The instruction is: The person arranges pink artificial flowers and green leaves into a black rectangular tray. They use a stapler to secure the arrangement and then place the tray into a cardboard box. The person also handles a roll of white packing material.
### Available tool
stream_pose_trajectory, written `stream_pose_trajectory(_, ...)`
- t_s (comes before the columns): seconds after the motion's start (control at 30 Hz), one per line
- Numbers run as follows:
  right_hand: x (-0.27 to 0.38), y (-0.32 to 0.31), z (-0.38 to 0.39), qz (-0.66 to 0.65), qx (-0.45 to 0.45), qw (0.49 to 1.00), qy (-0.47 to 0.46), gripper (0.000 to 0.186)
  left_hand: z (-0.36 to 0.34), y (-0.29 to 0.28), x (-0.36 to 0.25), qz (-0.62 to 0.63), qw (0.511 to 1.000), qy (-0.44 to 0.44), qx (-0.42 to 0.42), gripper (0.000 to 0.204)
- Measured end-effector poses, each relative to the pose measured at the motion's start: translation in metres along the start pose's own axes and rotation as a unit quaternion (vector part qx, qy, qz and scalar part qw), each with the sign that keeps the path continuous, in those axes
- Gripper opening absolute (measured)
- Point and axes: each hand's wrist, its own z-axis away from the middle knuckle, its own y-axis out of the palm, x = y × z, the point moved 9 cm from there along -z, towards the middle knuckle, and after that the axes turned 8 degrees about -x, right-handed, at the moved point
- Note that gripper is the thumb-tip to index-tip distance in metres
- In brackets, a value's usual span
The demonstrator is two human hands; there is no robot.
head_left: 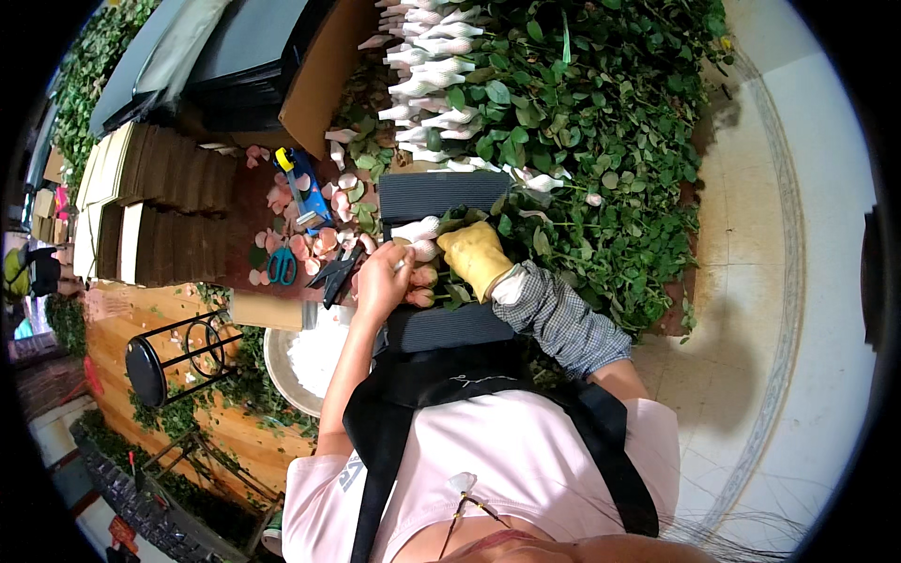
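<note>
Trimming roses at my bench

My left hand [382, 281] pinches a bud [424, 251]; gloved right hand [477, 258] clamps the stems [457, 293] (leaves everywhere).

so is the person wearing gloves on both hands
No, only the right hand has a yellow glove; the left hand is bare at the pink roses.

Daylight was bright and even, glaring on the pale floor [807, 188]. Fisheye bending curved the edges; corners were black. Focus stayed sharp centrally.
</note>
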Motion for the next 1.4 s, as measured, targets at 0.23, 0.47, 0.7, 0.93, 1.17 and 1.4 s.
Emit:
stream_pose_trajectory(0.23, 0.006, -0.015, 0.018, 0.004, -0.121, 0.992, -0.033, 0.010, 0.004, -0.094, 0.111, 0.302, 0.894, -0.216, -0.250, 0.026)
stream_pose_trajectory(0.47, -0.012, -0.016, 0.038, 0.062, -0.164, 0.984, 0.044, 0.024, 0.007, -0.008, 0.062, 0.103, 0.983, -0.115, 0.098, 0.031)
stream_pose_trajectory(0.7, -0.002, -0.046, 0.022, -0.023, -0.223, 0.974, 0.016, 0.008, -0.004, 0.008, 0.013, -0.163, 0.981, -0.099, -0.024, 0.033)
stream_pose_trajectory(0.93, -0.005, -0.007, -0.001, 0.049, -0.103, 0.990, 0.084, 0.014, -0.024, 0.011, -0.015, -0.315, 0.947, 0.011, -0.070, 0.035)
stream_pose_trajectory(1.17, -0.011, -0.013, 0.000, 0.021, -0.191, 0.975, 0.110, 0.014, 0.003, -0.023, 0.024, 0.006, 0.986, -0.067, -0.155, 0.025)
stream_pose_trajectory(1.4, -0.029, 0.009, -0.006, -0.038, -0.111, 0.984, 0.136, 0.027, -0.019, -0.149, 0.031, 0.061, 0.972, -0.043, -0.224, 0.007)
